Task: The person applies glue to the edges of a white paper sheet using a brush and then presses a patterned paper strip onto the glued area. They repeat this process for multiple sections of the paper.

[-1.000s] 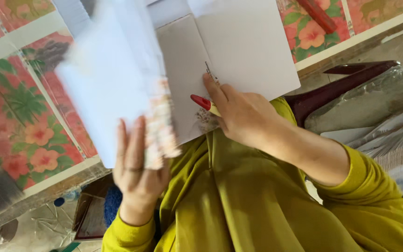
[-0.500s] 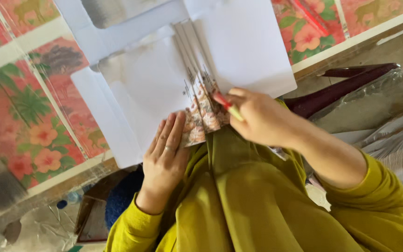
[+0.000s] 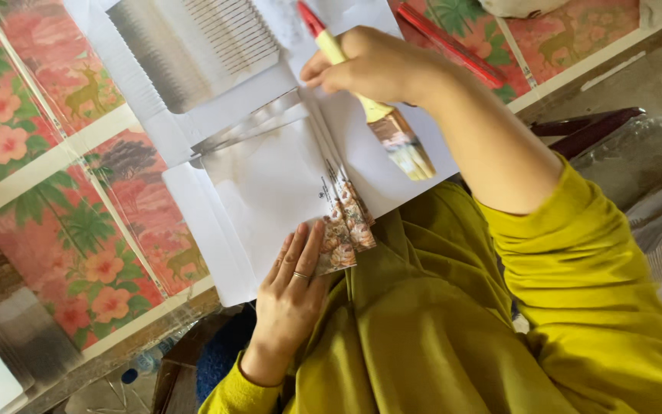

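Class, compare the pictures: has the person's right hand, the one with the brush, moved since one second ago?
Yes. The right hand with the brush has moved up the white sheet, away from the person's lap toward the sheet's far end.

brush handle (image 3: 312,17) cut off, stacked sheets (image 3: 193,46) blurred

The person wears a loose mustard-yellow long-sleeved top (image 3: 423,322) of soft, matte fabric that gathers in folds across the front. Its right sleeve (image 3: 584,253) is pushed up, leaving the forearm bare. The left sleeve (image 3: 227,395) reaches the wrist and ends in a plain cuff. The left hand (image 3: 289,295) has a thin ring (image 3: 301,275) on one finger. The right hand (image 3: 381,65) is bare.
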